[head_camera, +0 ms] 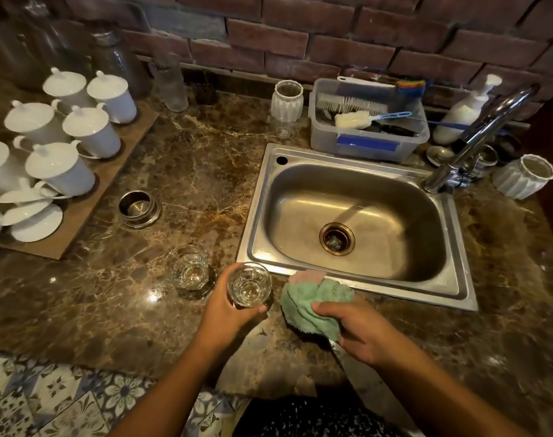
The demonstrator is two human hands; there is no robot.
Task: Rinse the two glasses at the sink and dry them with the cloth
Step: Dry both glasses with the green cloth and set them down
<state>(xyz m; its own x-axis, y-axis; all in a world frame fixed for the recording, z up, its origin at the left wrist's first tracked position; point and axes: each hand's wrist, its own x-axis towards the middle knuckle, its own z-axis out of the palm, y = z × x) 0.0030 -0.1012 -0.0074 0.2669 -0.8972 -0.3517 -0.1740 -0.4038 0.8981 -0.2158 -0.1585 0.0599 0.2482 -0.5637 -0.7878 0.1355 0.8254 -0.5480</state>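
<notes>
Left hand (227, 310) holds glass (249, 285) upright, mouth up; right hand (360, 329) grips cloth (313, 298).

no legible text, labels or numbers

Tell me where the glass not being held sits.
In the head view, the free glass stands upright on the marble counter, just left of the held glass in the left hand, near the front-left corner of the sink.

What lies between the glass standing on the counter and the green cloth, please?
In the head view, the second glass, held in the left hand, sits between the standing glass and the cloth in the right hand.
</notes>
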